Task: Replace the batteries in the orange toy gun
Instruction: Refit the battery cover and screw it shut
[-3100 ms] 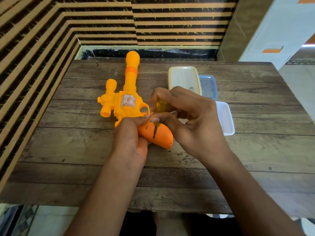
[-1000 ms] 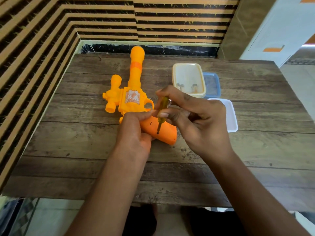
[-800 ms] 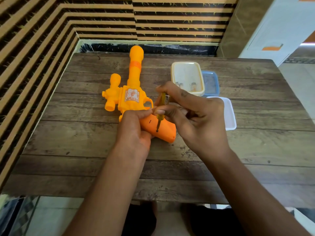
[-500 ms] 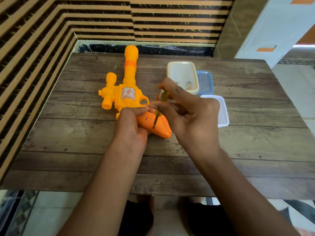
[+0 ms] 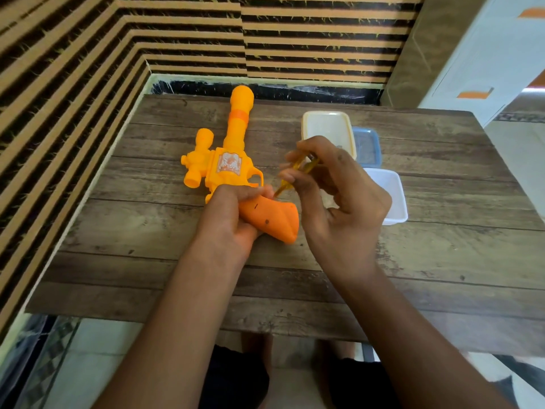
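Above the toy gun (image 5: 228, 165) held in your left hand (image 5: 227, 225), your right hand (image 5: 339, 208) has lifted the pinched screwdriver (image 5: 295, 175) off the screw hole (image 5: 267, 222); screw likely out

The bench (image 5: 442, 261) is a top of dark, worn wooden planks running left to right, with scuffs and pale marks near the middle. The gun (image 5: 227, 160) lies on it left of centre, its barrel pointing to the far edge and its darker orange grip angled to the near right. Right of the gun stand three open plastic tubs. The cream tub (image 5: 326, 125) is farthest, the blue tub (image 5: 365, 146) is just right of it, and the white tub (image 5: 389, 196) is nearer, close to the blue one.
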Motion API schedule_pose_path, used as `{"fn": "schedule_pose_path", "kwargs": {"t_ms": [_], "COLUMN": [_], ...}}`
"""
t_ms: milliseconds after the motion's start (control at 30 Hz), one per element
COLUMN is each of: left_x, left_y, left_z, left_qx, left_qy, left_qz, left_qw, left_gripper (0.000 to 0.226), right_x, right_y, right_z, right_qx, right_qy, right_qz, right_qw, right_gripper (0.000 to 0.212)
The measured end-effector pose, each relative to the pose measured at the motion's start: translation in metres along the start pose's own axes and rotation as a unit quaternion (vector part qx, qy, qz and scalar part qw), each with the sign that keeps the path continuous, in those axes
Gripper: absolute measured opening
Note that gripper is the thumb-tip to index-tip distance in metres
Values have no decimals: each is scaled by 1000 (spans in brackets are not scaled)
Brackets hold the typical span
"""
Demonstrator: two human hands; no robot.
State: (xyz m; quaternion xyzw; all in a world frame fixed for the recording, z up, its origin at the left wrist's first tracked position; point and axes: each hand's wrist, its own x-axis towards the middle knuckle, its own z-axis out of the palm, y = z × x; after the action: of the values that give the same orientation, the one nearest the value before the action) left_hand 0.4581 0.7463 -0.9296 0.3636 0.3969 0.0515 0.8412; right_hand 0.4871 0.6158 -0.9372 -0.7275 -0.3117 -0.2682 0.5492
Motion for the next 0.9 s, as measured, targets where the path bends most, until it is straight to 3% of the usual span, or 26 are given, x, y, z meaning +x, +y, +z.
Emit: {"fn": "schedule_pose_path", "kwargs": {"t_ms": [167, 267, 467, 700, 900], "left_x": [0, 2, -4, -5, -5], "left_y": [9, 15, 21, 23, 23], "left_z": [-20, -36, -50, -57, -58], "left_qx": [51, 113, 206, 295, 311], "left_qy": [14, 32, 52, 102, 138], "left_qz": [-1, 8, 52, 61, 72], "left_qw": [999, 993, 976, 948, 938], "left_gripper": [18, 32, 16, 37, 41], "right_x": [6, 6, 7, 12, 11], "right_y": [17, 36, 75, 80, 76], "right_z": [12, 23, 31, 37, 43], "right_qx": [-27, -57, -90, -88, -92], "right_qy": [-27, -74, -171, -297, -359], "right_qz": [-19, -55, -85, -148, -132], "right_qw": [999, 994, 977, 939, 919], "right_gripper": [18, 26, 26, 38, 42]}}
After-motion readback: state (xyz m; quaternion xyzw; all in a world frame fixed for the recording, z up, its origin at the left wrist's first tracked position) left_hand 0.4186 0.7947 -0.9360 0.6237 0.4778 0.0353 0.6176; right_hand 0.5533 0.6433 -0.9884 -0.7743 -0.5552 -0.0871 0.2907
